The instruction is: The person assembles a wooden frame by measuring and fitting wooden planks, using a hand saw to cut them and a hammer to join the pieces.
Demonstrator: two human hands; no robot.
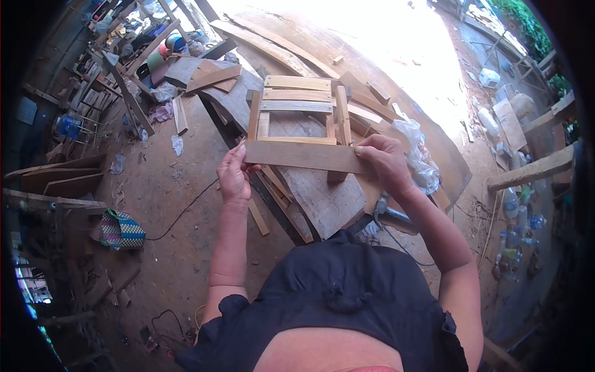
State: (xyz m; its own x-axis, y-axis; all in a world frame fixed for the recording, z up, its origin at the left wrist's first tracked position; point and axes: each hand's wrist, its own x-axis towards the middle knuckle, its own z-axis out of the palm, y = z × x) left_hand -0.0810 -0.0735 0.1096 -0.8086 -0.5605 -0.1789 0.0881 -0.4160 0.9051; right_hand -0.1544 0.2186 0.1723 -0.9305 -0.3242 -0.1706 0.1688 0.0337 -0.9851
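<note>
A flat wooden board (pixel 307 157) spans the space between my two hands, lying level across the near side of a small slatted wooden frame. My left hand (pixel 235 175) pinches the board's left end, thumb on the upper face. At the other end, my right hand (pixel 385 162) grips it with curled fingers. Behind the board, the wooden frame (pixel 297 96) stands on a worn workbench top (pixel 328 201), showing several pale slats between two upright side pieces. The board hides the frame's lower near part.
Offcuts and long planks (pixel 266 46) lie behind the frame. A plastic bag (pixel 412 152) and a grey power tool (pixel 393 217) sit right of the bench. On the floor at left stands a woven basket (pixel 123 229), with a dark cable near it. Plastic bottles (pixel 511 204) line the right side.
</note>
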